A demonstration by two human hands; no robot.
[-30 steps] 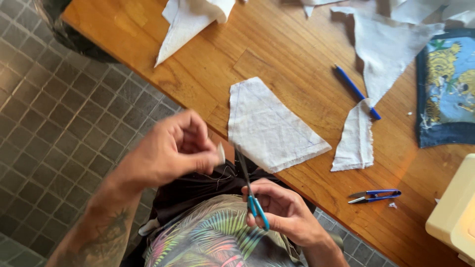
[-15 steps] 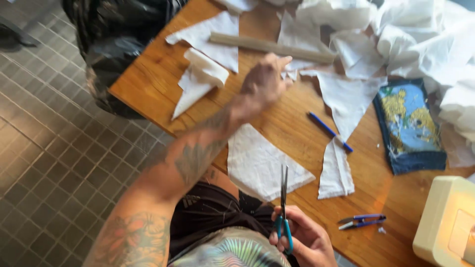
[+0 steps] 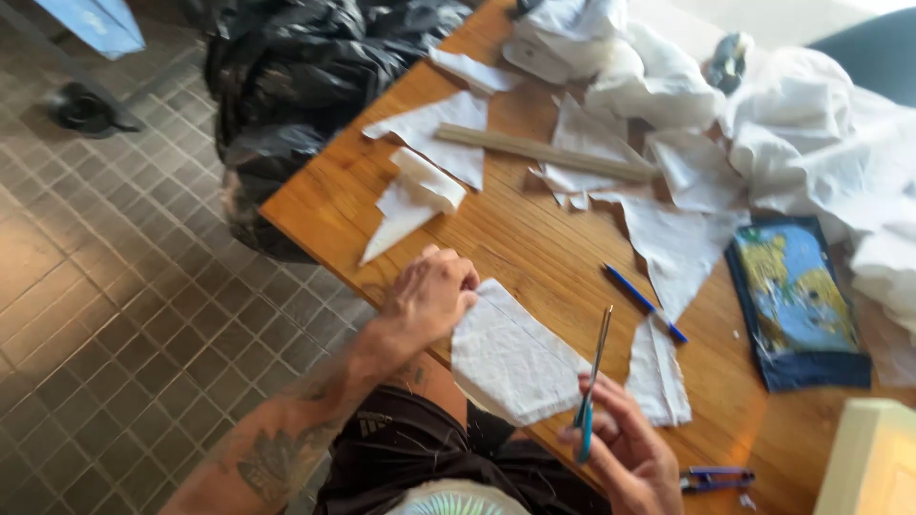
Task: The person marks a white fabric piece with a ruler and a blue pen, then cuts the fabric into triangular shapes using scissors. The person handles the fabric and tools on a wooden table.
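My left hand (image 3: 431,294) rests on the left edge of a white fabric piece (image 3: 510,355) that lies at the near edge of the wooden table (image 3: 534,248); its fingers pinch the cloth's corner. My right hand (image 3: 625,453) holds blue-handled scissors (image 3: 592,381) upright, blades closed and pointing up, just right of that cloth. A narrow white cloth strip (image 3: 658,372) lies beside the scissors.
A blue pen (image 3: 644,302), a wooden ruler (image 3: 544,151), several white cloth scraps and a heap of white fabric (image 3: 821,133) cover the table. A printed blue pouch (image 3: 797,300) and small thread snips (image 3: 716,477) lie at right. Black plastic bags (image 3: 286,86) sit on the tiled floor.
My left hand has come back from the far side of the table to the white fabric piece near me. The right hand keeps the scissors upright.
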